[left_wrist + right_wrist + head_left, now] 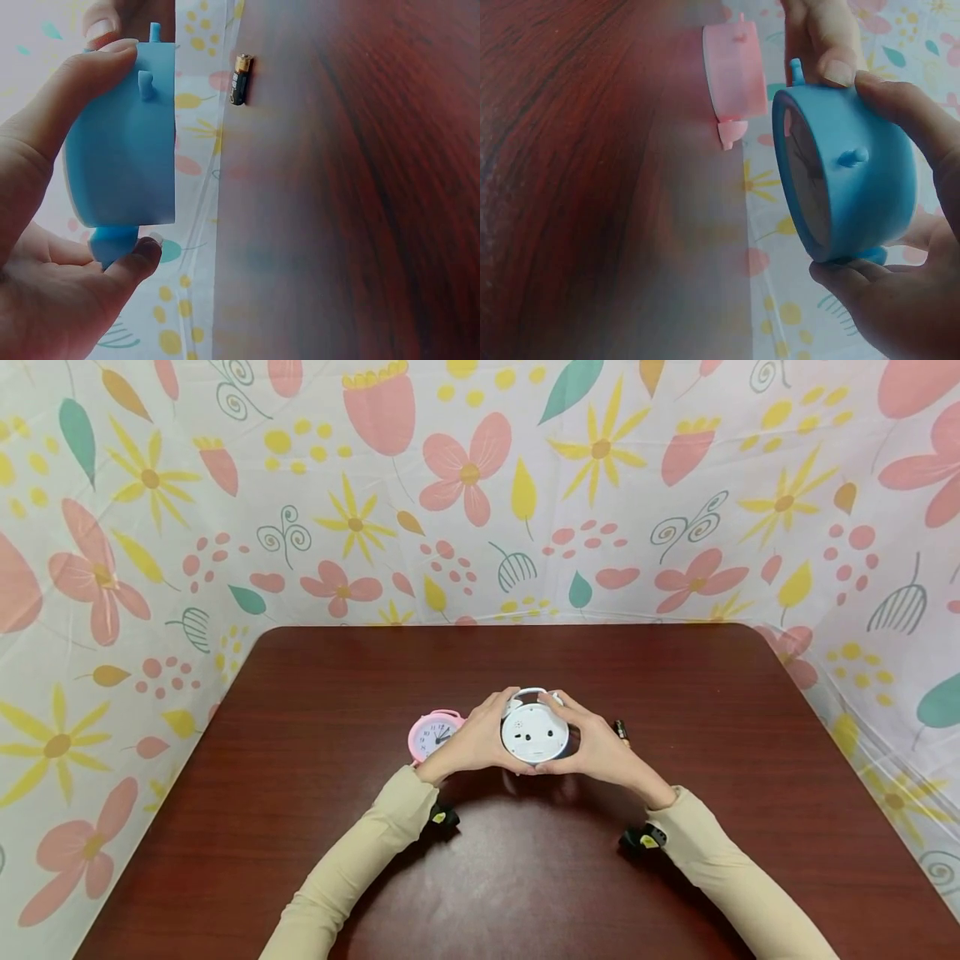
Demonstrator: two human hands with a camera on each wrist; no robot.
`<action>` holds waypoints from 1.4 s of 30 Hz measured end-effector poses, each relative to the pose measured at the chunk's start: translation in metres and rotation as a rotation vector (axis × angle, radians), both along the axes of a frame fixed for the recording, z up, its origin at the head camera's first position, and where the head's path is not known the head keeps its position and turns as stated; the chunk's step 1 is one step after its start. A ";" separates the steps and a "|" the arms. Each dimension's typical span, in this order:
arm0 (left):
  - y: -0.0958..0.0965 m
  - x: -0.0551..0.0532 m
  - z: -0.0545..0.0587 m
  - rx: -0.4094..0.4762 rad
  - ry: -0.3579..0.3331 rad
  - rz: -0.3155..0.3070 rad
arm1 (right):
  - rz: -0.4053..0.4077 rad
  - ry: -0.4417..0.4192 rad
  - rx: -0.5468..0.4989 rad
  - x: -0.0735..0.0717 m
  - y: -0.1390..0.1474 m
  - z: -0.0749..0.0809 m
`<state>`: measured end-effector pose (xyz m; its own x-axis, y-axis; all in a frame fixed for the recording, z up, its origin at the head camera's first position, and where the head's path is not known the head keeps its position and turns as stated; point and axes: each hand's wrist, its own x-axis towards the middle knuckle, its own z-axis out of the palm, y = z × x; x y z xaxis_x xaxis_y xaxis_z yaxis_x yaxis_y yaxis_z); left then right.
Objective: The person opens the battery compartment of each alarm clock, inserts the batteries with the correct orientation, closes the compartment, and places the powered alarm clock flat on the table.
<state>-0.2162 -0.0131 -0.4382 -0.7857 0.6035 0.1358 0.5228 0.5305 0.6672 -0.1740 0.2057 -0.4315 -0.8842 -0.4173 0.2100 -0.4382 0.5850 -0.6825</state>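
Both hands grip a blue alarm clock (866, 169) between thumbs and fingers, raised off the table. Its pale round back (535, 735) is turned up to the head camera, while the dial shows at an angle in the right wrist view. My left hand (477, 737) holds the left side and my right hand (596, 745) the right, with the thumbs close together at the lower edge. Just left of my left hand is a pink alarm clock (431, 737), face up to the head camera and partly covered by that hand.
A small black and gold battery (240, 79) lies on the dark wooden table (300, 693), beyond the right hand. Behind the table's far edge hangs a flower-patterned cloth (465, 552), which also runs along both sides.
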 end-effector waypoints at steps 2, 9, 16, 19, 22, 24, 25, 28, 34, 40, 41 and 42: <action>0.000 0.000 0.000 -0.001 -0.002 -0.002 | 0.001 -0.033 -0.005 0.000 0.001 0.001; 0.002 -0.001 -0.005 -0.025 0.019 -0.046 | -0.009 -0.099 0.022 0.000 0.003 0.003; 0.004 0.000 -0.008 -0.030 0.008 -0.073 | 0.011 -0.099 0.080 -0.001 0.004 0.006; 0.004 0.001 -0.008 -0.030 0.002 -0.084 | 0.013 -0.109 0.093 -0.001 0.004 0.006; 0.004 0.000 -0.009 -0.018 -0.001 -0.103 | 0.019 -0.092 0.121 -0.001 0.004 0.005; 0.005 0.000 -0.010 -0.012 0.000 -0.113 | 0.022 -0.076 0.136 -0.001 0.003 0.004; 0.005 0.000 -0.011 -0.010 0.001 -0.117 | 0.023 -0.068 0.143 -0.001 0.003 0.004; 0.006 -0.001 -0.013 -0.012 0.005 -0.120 | 0.023 -0.048 0.155 -0.001 0.002 0.003; 0.008 -0.001 -0.013 -0.039 0.011 -0.108 | 0.005 0.017 0.158 -0.001 0.000 -0.001; 0.010 -0.001 -0.013 -0.082 0.024 -0.108 | -0.005 0.038 0.165 -0.001 0.000 -0.006; 0.010 -0.001 -0.013 -0.088 0.025 -0.110 | -0.006 0.034 0.165 -0.001 0.000 -0.007; 0.010 -0.001 -0.013 -0.093 0.028 -0.112 | -0.006 0.032 0.165 -0.001 -0.001 -0.007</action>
<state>-0.2172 -0.0030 -0.4509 -0.7091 0.6984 0.0965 0.6002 0.5262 0.6023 -0.1746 0.2051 -0.4385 -0.8806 -0.4436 0.1665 -0.4543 0.6907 -0.5626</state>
